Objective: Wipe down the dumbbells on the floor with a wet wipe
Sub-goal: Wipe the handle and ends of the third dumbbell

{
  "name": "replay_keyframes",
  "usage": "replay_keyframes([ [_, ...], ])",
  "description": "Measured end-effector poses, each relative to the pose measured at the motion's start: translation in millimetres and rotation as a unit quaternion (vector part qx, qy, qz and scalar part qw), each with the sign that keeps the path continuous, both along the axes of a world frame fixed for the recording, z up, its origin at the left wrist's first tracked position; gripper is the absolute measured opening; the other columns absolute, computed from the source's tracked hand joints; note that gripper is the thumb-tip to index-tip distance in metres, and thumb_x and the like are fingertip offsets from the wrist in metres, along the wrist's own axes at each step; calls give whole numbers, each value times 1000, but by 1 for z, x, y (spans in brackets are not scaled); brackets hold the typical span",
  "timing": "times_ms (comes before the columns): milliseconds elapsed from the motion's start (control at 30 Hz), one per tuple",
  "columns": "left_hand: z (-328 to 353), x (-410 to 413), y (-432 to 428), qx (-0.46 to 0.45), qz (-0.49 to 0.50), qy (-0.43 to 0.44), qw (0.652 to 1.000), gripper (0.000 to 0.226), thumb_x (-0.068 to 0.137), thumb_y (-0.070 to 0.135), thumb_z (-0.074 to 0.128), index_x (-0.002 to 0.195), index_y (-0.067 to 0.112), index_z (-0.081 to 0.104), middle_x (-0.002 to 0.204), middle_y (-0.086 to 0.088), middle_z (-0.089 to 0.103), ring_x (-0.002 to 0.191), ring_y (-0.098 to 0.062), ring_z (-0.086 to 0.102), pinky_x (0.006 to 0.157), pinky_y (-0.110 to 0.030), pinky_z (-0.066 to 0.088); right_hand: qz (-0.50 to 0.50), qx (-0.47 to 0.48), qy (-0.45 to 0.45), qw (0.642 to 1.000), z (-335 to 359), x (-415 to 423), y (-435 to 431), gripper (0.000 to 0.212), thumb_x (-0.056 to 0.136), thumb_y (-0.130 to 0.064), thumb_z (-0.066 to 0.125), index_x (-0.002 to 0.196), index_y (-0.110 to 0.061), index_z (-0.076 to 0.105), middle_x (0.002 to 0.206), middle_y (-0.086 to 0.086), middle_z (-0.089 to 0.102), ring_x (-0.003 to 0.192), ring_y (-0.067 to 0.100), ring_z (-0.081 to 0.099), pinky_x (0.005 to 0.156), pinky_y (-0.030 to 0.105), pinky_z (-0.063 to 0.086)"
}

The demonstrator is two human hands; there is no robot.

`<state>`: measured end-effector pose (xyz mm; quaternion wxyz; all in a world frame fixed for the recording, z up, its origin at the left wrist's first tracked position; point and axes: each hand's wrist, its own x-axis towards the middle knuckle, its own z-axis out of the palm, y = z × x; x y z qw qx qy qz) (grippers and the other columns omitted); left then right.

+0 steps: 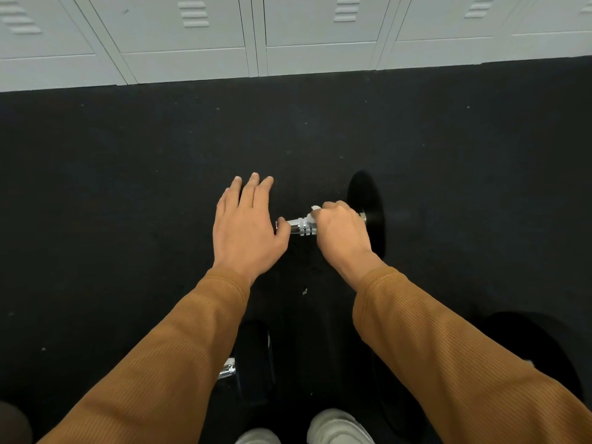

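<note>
A dumbbell lies on the black floor, its chrome handle (301,226) running left to right and its black right weight head (368,203) standing behind my right hand. My right hand (341,233) is closed around the handle with a white wet wipe (314,209) pressed under its fingers. My left hand (245,224) rests flat, fingers spread, on the dumbbell's left head, which it hides; its thumb touches the handle. A second dumbbell (253,360) lies nearer me, partly hidden under my left sleeve, showing a black head and a bit of chrome.
A row of grey metal lockers (256,36) lines the far edge of the black rubber floor (128,187). Another black weight (528,344) sits at the lower right behind my right sleeve. My pale shoes (336,426) show at the bottom edge.
</note>
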<state>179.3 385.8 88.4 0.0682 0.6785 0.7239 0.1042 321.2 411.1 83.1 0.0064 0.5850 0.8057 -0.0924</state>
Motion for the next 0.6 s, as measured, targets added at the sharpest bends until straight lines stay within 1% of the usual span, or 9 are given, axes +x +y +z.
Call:
replay_keyframes([
  [100, 0, 0, 0, -4, -1, 0, 1000, 66, 87, 38, 50, 145, 19, 26, 152, -4, 27, 142, -24, 17, 115, -39, 15, 40, 7, 16, 999, -2, -9, -1, 28, 91, -10, 53, 118, -13, 61, 110, 5, 59, 103, 18, 52, 80, 28, 46],
  [200, 0, -1, 0, -7, -3, 0, 1000, 67, 86, 40, 51, 145, 20, 26, 152, -3, 28, 142, -24, 18, 115, -40, 15, 44, -2, 25, 999, -4, -12, 0, 31, 90, -9, 55, 121, -13, 60, 113, 5, 57, 105, 18, 50, 81, 28, 46],
  [300, 0, -3, 1, -2, -5, -5, 1000, 64, 87, 42, 49, 144, 20, 29, 150, -2, 31, 141, -23, 20, 114, -40, 17, 25, -13, 34, 999, -4, -10, 5, 29, 88, -9, 57, 117, -13, 62, 110, 4, 58, 105, 17, 50, 83, 27, 45],
  [400, 0, -5, 2, 10, -7, -20, 1000, 57, 90, 43, 44, 141, 20, 34, 148, -2, 36, 139, -24, 24, 112, -40, 20, 16, -27, 39, 999, -3, -15, 8, 28, 87, -8, 59, 115, -10, 62, 111, 6, 58, 109, 19, 49, 87, 27, 44],
  [500, -2, -7, 3, 22, -5, -41, 999, 50, 94, 40, 40, 140, 20, 38, 146, -3, 39, 138, -24, 27, 111, -42, 21, 33, -39, 43, 998, -3, -19, 10, 33, 85, -6, 60, 118, -9, 59, 113, 6, 57, 111, 20, 48, 89, 28, 44],
  [600, -4, -8, 2, 25, -4, -51, 998, 48, 96, 37, 38, 140, 20, 38, 146, -3, 39, 138, -23, 26, 111, -42, 20, 64, -55, 49, 995, -5, -23, 9, 30, 87, -7, 58, 116, -10, 57, 113, 6, 56, 108, 19, 47, 87, 26, 42],
])
